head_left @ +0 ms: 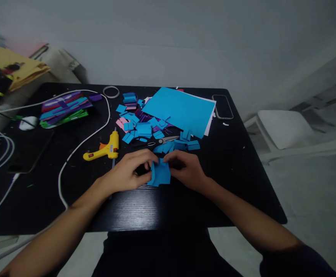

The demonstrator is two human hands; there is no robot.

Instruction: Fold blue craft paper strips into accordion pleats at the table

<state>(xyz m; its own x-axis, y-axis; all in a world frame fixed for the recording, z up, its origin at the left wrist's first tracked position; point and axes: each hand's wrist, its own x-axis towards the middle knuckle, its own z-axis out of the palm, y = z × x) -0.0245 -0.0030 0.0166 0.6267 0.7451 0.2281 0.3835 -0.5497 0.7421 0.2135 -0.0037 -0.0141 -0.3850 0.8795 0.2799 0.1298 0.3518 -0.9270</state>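
Between my two hands, low over the dark table, is a small blue paper piece (162,174) with notched corners and a raised flap on its left side. My left hand (133,169) pinches that left flap between thumb and fingers. On the other side, my right hand (187,169) grips the upper right edge with curled fingers. Just beyond my hands lie black-handled scissors (168,140), partly covered by blue paper scraps (193,145). A yellow glue gun (110,147) rests left of my left hand, its glue stick poking out toward me.
Large blue sheets (182,109) lie at the back, with a phone (223,107) to their right. Cut blue, pink and purple pieces (143,129) are heaped mid-table. At left are bundled coloured strips (65,107), a white cable (84,138), another phone (31,150) and a tape ring (110,92).
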